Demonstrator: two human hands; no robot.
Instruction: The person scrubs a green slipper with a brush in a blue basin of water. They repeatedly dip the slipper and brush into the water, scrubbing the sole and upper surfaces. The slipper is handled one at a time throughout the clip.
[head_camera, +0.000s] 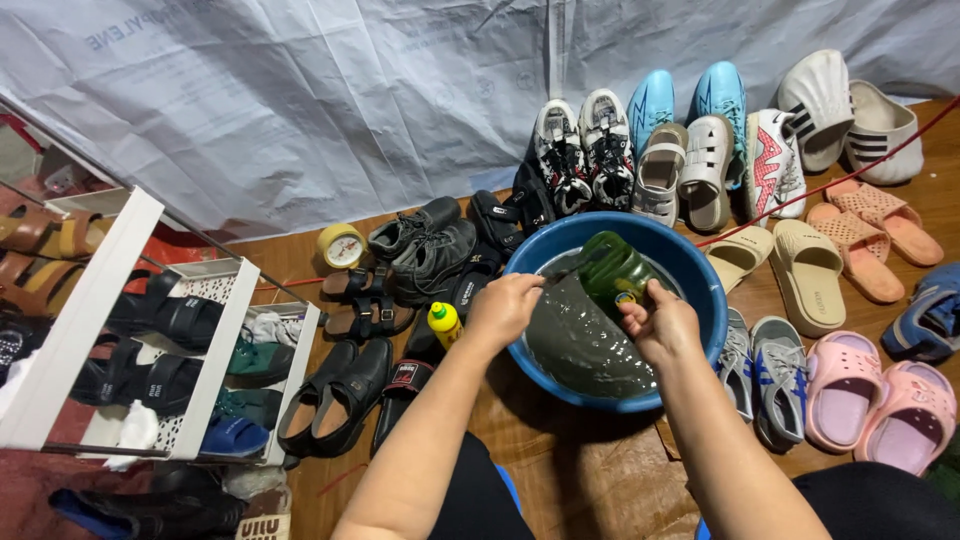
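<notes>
Head view: both hands over the blue basin (700, 262). Left hand (503, 308) pinches a brush handle; right hand (660, 325) clamps the green shoe (610, 268). Wet shoe could slip and splash murky water onto sandals beside the basin.

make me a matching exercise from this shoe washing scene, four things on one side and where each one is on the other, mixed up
Things:
1. green slipper
2. yellow-capped bottle
3. pink clogs
4. blue football boots

Places:
A. leaning against the grey sheet at the back
B. on the floor just left of the blue basin
C. over the basin's water, held by the right hand
D. on the floor at the far right, near the person's knee

Pairs: 1-C, 2-B, 3-D, 4-A

The left hand is also at the basin, gripping something thin whose kind I cannot tell.
</notes>
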